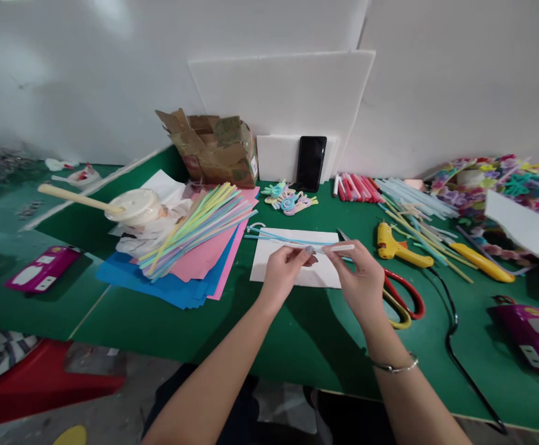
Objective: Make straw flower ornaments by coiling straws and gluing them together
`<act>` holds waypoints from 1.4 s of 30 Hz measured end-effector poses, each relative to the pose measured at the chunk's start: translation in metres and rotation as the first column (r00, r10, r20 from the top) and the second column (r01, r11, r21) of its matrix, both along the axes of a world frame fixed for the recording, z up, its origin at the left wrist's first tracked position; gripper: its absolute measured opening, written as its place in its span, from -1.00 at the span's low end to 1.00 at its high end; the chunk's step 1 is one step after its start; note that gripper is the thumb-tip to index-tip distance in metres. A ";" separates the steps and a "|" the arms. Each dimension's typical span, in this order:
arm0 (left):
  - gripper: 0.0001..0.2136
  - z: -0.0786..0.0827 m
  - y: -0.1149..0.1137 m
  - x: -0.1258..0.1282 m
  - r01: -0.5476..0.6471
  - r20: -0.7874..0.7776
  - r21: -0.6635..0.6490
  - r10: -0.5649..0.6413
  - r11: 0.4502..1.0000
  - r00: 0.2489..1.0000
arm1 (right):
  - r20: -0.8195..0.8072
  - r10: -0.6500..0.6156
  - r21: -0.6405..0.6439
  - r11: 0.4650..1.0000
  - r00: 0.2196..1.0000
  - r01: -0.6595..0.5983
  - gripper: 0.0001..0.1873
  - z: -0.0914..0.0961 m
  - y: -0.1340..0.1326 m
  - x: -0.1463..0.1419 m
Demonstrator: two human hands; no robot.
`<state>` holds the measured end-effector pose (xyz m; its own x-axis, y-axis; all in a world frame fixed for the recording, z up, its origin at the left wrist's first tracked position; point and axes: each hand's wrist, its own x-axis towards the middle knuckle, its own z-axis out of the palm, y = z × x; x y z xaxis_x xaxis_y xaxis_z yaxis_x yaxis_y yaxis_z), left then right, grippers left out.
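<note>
My left hand (pixel 282 267) and my right hand (pixel 361 278) are raised over a white board (pixel 269 262), close together. A thin white pipe cleaner (pixel 341 248) runs between them, pinched at the fingertips of both. Its tip sticks out past the right fingers. Long light-blue pipe cleaners (pixel 269 235) lie across the board behind the fingers. A small dark brown shape shows beside the left fingertips; I cannot make out what it is. Scissors (pixel 406 290) with red and yellow handles lie partly hidden by my right hand.
A yellow glue gun (pixel 394 244) with a black cord and a yellow cutter (pixel 485 262) lie on the right. Pastel pipe cleaners (pixel 204 228) rest on coloured paper at left. A white tub (pixel 135 207), cardboard box (pixel 218 151), black phone (pixel 311 162) and curled pieces (pixel 290 199) stand behind.
</note>
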<state>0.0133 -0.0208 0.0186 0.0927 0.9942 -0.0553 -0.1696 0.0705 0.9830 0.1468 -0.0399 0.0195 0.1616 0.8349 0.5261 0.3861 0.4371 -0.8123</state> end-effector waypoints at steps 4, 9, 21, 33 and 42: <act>-0.70 -0.002 0.001 0.000 0.111 0.281 -0.253 -0.037 0.961 0.959 | 0.406 -0.076 0.293 0.955 0.911 -0.051 -0.73 -0.005 -0.001 0.004; -0.68 -0.001 0.002 -0.006 0.196 0.331 -0.348 -0.075 0.917 0.941 | 0.598 -0.110 0.331 0.936 0.794 -0.119 -0.65 -0.009 -0.003 0.008; -0.70 -0.004 0.005 -0.005 0.092 0.232 -0.185 -0.048 0.978 0.971 | 0.455 -0.093 0.279 0.959 0.886 -0.043 -0.75 -0.007 -0.001 0.000; -0.82 0.000 -0.003 -0.004 -0.004 -0.236 0.371 0.099 0.928 0.967 | -0.640 0.016 -0.501 0.750 0.768 -0.433 -0.71 0.000 0.004 -0.002; -0.75 -0.007 0.007 -0.007 0.000 -0.038 0.011 0.000 1.000 0.999 | -0.566 -0.305 -0.443 0.896 0.766 0.029 -0.72 -0.003 0.009 0.006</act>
